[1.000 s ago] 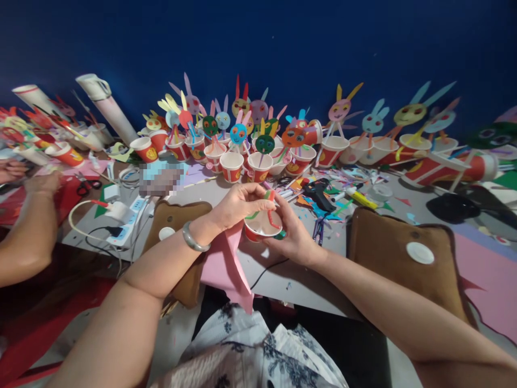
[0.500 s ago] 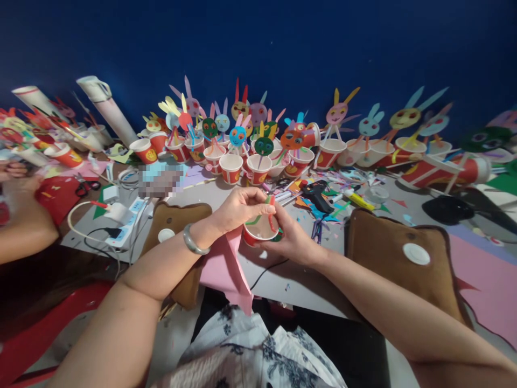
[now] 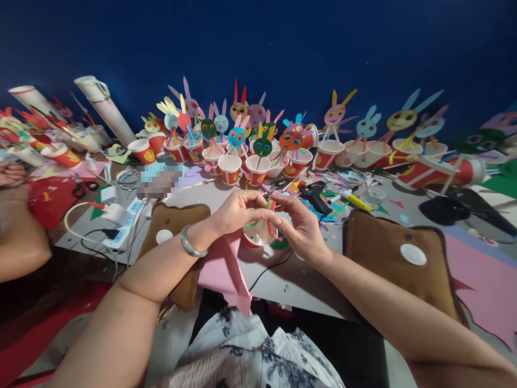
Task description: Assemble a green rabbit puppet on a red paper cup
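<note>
A blue wall (image 3: pixel 258 43) stood behind the grey table (image 3: pixel 274 285). Brown cushions (image 3: pixel 385 285) lay on either side, and a pink sheet (image 3: pixel 220 264) drooped over the near edge. Beyond the person's arms stood many rabbit cups (image 3: pixel 230 170). The left hand (image 3: pixel 237 213) pinched the strips (image 3: pixel 270 217) (one red, one green), and the right hand (image 3: pixel 304 229) had thumb and forefinger closed on their top. Directly beneath sat a cup (image 3: pixel 258 235), mouth upward, with a green disc (image 3: pixel 280 242) just beside it.
</note>
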`<action>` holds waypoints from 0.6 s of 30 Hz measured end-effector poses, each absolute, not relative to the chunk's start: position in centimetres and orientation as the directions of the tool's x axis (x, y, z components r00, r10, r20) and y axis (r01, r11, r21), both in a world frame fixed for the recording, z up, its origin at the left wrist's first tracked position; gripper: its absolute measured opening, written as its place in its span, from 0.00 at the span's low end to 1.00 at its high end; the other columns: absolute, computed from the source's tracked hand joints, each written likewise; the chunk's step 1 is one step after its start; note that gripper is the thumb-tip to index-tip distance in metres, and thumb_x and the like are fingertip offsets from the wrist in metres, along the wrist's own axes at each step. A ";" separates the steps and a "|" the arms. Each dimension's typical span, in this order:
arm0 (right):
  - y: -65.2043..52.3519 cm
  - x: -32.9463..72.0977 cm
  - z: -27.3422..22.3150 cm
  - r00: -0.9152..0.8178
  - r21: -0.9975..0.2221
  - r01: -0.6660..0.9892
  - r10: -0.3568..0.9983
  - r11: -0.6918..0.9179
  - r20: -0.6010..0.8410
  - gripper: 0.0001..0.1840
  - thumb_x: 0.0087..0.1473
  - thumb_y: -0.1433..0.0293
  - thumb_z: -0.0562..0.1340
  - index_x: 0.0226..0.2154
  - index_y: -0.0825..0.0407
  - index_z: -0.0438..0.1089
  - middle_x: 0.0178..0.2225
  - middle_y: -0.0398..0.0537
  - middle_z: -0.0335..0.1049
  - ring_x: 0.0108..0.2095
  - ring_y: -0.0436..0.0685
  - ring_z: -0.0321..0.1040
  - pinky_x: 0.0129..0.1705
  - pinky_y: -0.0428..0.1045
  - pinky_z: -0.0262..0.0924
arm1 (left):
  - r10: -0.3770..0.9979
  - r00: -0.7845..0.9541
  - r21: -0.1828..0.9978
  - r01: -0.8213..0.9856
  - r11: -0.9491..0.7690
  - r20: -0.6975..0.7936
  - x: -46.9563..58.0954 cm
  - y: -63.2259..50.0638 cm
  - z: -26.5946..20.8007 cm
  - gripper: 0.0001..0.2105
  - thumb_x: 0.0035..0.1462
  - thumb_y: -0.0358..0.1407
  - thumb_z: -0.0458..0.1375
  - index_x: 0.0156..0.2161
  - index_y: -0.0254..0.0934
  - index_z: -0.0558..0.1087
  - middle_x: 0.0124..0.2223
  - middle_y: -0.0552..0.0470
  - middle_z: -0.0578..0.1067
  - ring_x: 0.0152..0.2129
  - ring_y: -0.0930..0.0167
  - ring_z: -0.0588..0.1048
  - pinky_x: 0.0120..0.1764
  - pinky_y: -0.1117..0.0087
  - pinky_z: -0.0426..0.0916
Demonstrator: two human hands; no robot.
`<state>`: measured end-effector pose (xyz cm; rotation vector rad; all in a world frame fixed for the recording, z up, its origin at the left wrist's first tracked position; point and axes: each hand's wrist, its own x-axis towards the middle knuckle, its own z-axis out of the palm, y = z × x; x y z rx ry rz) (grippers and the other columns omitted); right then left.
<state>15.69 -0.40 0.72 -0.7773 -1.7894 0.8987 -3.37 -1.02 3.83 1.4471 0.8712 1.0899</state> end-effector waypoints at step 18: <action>-1.2 15.3 3.6 -0.280 -0.832 0.131 0.825 0.540 0.491 0.05 0.55 0.68 0.67 0.29 0.51 0.73 0.28 0.44 0.75 0.30 0.53 0.71 0.35 0.49 0.63 | 0.909 0.308 0.940 0.105 -0.326 0.281 -3.6 -1.3 3.7 0.16 0.47 0.46 0.71 0.29 0.34 0.78 0.28 0.52 0.76 0.27 0.74 0.72 0.33 0.73 0.66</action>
